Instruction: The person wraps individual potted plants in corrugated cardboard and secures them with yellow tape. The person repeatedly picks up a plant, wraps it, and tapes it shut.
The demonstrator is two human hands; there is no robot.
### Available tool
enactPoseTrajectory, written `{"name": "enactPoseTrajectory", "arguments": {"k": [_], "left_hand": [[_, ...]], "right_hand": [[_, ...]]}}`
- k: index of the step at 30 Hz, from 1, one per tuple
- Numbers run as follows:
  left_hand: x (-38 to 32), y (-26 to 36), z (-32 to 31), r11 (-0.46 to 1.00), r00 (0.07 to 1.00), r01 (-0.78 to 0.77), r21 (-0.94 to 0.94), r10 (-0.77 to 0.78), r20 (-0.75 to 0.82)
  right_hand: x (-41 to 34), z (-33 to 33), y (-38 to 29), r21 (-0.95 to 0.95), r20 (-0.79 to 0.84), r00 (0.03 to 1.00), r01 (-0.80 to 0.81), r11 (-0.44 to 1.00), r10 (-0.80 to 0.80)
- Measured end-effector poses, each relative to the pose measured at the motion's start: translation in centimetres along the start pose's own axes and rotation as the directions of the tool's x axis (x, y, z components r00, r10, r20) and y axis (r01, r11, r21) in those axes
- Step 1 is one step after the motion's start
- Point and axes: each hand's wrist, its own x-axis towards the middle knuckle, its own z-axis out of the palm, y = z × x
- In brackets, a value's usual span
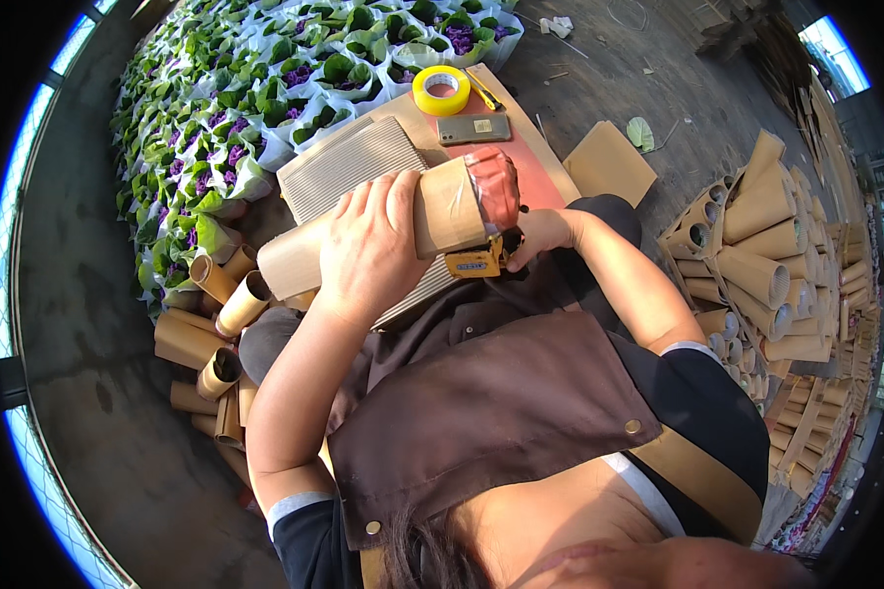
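Note:
My left hand (374, 243) is wrapped around a brown cardboard roll (449, 208), holding it slanted above my lap. The roll's right end is covered by red wrapping (495, 188) that looks like plastic. My right hand (545, 234) grips a yellow tape dispenser (476, 261) against the underside of that end; its handle is mostly hidden by my fingers. Beneath the roll lie sheets of corrugated cardboard (357, 166). Beyond it, on a red and brown board (541, 173), are a phone (474, 129), a roll of yellow tape (440, 90) and a yellow utility knife (485, 90).
Wrapped ornamental cabbages (295, 73) with purple centres crowd the upper left. Cardboard rolls (244, 303) are heaped beside my left leg, and bundled cardboard cones (762, 272) stand at the right. A square cardboard sheet (610, 163) and a loose leaf (640, 134) lie on the floor.

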Motion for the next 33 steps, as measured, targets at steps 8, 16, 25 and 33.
{"name": "enactPoseTrajectory", "arguments": {"k": [8,16,25,33], "left_hand": [[0.6,-4.2,1.2,0.913,0.857,0.227,0.339,-0.353,0.377],[3.0,-5.9,-2.6,0.658,0.748,0.548,-0.516,-0.110,0.655],[-5.4,-18.2,-6.7,0.857,0.793,0.490,0.162,-0.515,0.325],[-27.8,-30.8,-5.2,0.403,0.301,0.592,0.698,-0.914,0.272]], "right_hand": [[-3.0,2.4,-6.3,0.621,-0.264,0.665,0.672,0.404,-0.699],[-0.1,3.8,-0.4,-0.242,-0.566,0.790,0.113,0.964,-0.235],[6.4,-0.7,7.5,-0.186,-0.835,0.516,-0.592,0.784,0.191],[11.3,0.1,3.9,-0.619,-0.751,0.462,-0.246,0.746,-0.471]]}}
